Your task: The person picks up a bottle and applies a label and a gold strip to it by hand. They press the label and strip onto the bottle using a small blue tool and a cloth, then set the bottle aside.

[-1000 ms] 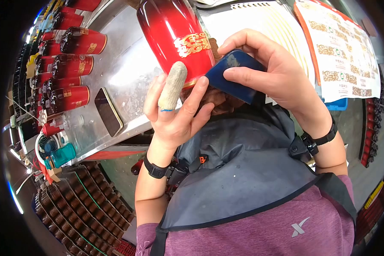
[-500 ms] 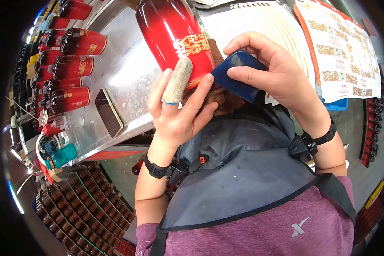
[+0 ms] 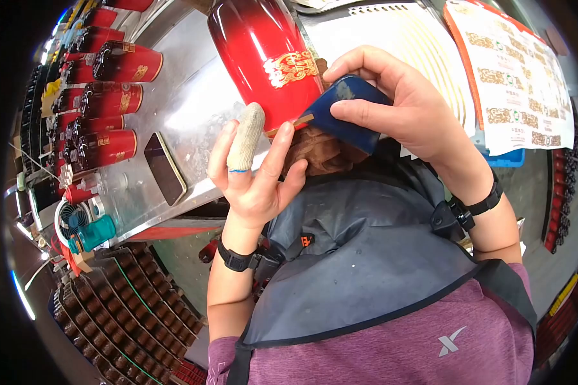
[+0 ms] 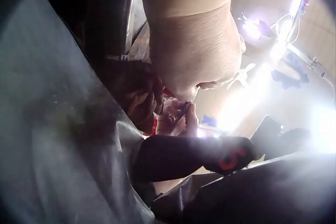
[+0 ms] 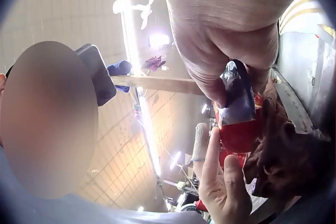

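A large red bottle (image 3: 273,70), dark toward its far end and printed with a gold emblem (image 3: 291,68), lies over a crumpled brown cloth (image 3: 321,154). My right hand (image 3: 404,106) pinches a flat blue scraper (image 3: 353,125) between thumb and fingers. The scraper's left corner is at the bottle's base, where a short gold strip (image 3: 304,120) shows. Left of it, my left hand (image 3: 253,186) has extended fingers and wears a knitted finger cot (image 3: 246,138) on one of them. Its index fingertip is right at the base's edge. In the right wrist view the scraper (image 5: 239,95) overlaps the bottle (image 5: 241,134).
A phone (image 3: 165,168) lies on the metal table (image 3: 192,96). Several red cups (image 3: 112,97) line the left side. Sheets with gold curved strips (image 3: 392,38) and a printed label sheet (image 3: 510,83) lie at the right. A teal container (image 3: 96,232) stands at the table's left corner.
My left hand has drawn left and down, away from the scraper. The scraper has shifted left onto the bottle's base, and the gold strip now shows at its corner.
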The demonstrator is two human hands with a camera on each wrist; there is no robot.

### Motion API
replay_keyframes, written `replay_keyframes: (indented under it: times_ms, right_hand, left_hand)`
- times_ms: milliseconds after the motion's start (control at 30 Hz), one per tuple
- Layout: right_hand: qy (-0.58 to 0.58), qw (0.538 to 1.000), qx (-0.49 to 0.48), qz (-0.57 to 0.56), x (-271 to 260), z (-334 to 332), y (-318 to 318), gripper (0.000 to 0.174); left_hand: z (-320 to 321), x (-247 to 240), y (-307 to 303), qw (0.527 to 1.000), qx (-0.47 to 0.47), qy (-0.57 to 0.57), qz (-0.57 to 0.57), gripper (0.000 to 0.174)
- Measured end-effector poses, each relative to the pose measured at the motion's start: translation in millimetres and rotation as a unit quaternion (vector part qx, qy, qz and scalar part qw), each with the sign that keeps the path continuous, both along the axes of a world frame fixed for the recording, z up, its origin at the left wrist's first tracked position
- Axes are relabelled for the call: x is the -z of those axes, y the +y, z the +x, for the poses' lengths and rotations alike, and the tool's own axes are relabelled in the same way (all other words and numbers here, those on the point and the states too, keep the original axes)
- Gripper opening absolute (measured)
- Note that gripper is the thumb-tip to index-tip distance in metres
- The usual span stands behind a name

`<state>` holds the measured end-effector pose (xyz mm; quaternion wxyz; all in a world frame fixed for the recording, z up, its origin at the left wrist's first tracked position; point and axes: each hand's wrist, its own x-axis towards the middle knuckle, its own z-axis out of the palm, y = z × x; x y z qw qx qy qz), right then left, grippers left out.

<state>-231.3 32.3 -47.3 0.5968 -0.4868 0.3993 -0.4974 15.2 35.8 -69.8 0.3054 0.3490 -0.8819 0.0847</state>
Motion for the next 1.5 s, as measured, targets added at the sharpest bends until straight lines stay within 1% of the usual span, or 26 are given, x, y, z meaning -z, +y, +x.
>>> replay_keyframes:
  times_ms: [133, 300, 533, 733, 800, 933, 1000, 1133, 1333, 1400, 1500]
  right_hand:
    - [0.001, 1.0, -0.009, 0.007, -3, 1, 0, 0.03]
    - [0.008, 1.0, -0.003, -0.017, -4, 1, 2, 0.031]
    - [-0.001, 1.0, -0.008, -0.01, -3, -1, 2, 0.03]
    - [-0.002, 1.0, 0.011, 0.015, 1, -4, 3, 0.03]
    - [0.011, 0.999, 0.015, 0.035, 1, -6, 3, 0.03]
    - [0.013, 0.999, 0.027, 0.028, 3, -7, 3, 0.03]
    - [0.014, 0.999, 0.026, 0.033, 3, -7, 4, 0.03]
    - [0.02, 0.999, 0.025, 0.034, 4, -7, 3, 0.029]
    - [0.013, 0.999, 0.028, 0.027, 6, -7, 3, 0.03]
    - [0.019, 0.999, 0.028, 0.025, 6, -7, 3, 0.029]
    - [0.018, 0.999, 0.029, 0.027, 6, -6, 3, 0.029]
  left_hand:
    - [-2, 0, -3, 1.0, 0.003, -0.001, -0.002, 0.043]
    - [-5, -3, -3, 1.0, 0.003, -0.005, 0.004, 0.044]
    - [-8, -1, -6, 1.0, 0.014, -0.001, -0.002, 0.044]
    - [-11, -2, -5, 1.0, 0.01, -0.012, 0.004, 0.046]
    - [-10, 0, -3, 1.0, -0.009, 0.011, 0.005, 0.047]
    - [-6, -4, 0, 1.0, -0.007, -0.005, -0.008, 0.046]
    - [-6, -2, -2, 0.999, 0.026, -0.005, -0.019, 0.044]
    - [-11, -3, -5, 0.999, 0.029, -0.019, -0.021, 0.041]
    - [-14, -4, -5, 1.0, 0.024, -0.008, -0.015, 0.041]
    - [-14, -6, -3, 1.0, 0.002, -0.025, 0.004, 0.044]
    - [-14, -6, -4, 1.0, 0.004, -0.025, 0.001, 0.044]
